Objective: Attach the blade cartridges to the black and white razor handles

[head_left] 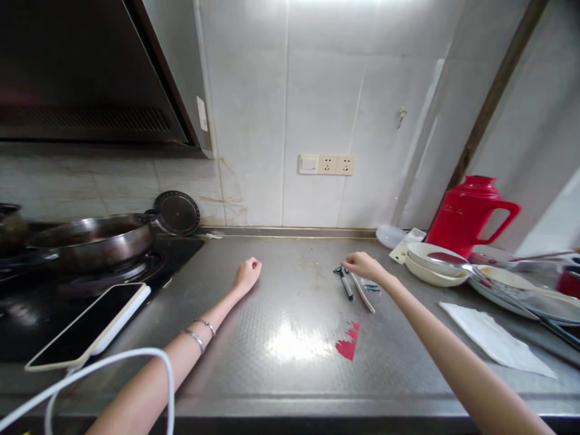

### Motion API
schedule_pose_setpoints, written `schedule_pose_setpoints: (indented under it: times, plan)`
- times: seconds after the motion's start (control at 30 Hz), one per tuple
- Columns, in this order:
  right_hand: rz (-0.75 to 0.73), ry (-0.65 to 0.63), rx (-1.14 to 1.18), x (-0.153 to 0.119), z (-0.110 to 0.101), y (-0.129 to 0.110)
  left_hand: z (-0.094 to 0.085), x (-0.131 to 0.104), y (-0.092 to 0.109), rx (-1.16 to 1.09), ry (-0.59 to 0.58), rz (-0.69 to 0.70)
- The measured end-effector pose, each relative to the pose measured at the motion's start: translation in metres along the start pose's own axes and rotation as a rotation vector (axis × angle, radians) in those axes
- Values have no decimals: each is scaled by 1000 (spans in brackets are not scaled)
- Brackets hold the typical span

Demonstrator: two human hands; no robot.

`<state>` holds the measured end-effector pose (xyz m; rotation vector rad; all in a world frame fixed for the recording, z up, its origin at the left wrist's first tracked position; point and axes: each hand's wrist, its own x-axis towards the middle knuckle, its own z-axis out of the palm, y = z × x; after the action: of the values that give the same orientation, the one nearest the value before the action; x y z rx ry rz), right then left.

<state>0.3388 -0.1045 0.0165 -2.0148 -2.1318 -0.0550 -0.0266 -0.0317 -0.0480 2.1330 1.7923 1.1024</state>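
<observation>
My left hand [248, 274] rests as a loose fist on the steel counter [272, 314], with no object showing in it. To the right, my right hand [363, 266] reaches down with its fingers pressed together over the upper end of a pale, curved handle [364, 295]. The head of that tool is hidden by the hand, and whether the fingers grip it is hard to make out. Just left of it lies a razor [347, 286] with a dark head and grey handle. A small clear packet with dark strips [371, 287] is partly behind my right wrist.
A torn red piece [348, 344] lies nearer the front edge. Bowls [432, 272], a white napkin [496, 338] and a red thermos jug [471, 211] stand right. On the left are a pan [99, 244] on the stove and a phone [88, 326] with a white cable [113, 355].
</observation>
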Motion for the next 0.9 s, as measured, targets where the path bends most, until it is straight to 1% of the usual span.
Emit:
schedule_pose_setpoints:
  times: [0.07,0.17,0.23,0.33,0.43,0.53,0.7,0.9]
  plan:
    - [-10,33,6,5,8,-31,-1,-1,1,51,-13,-23]
    - [-66,16,32,10,25,-71,-1,-2,2,86,-56,-29]
    - [-80,-8,41,11,37,-90,-1,-3,1,101,-79,-27]
    - [-63,-34,38,11,52,-109,-1,-4,1,135,-121,-20]
    - [-42,-27,21,9,65,-118,-2,-7,4,179,-168,-6]
    - [-25,-2,-13,5,73,-122,-3,-12,9,228,-212,30]
    - [-21,2,-33,2,75,-124,-7,-19,18,298,-259,68]
    - [-10,4,-46,2,76,-123,-12,-20,19,337,-283,89]
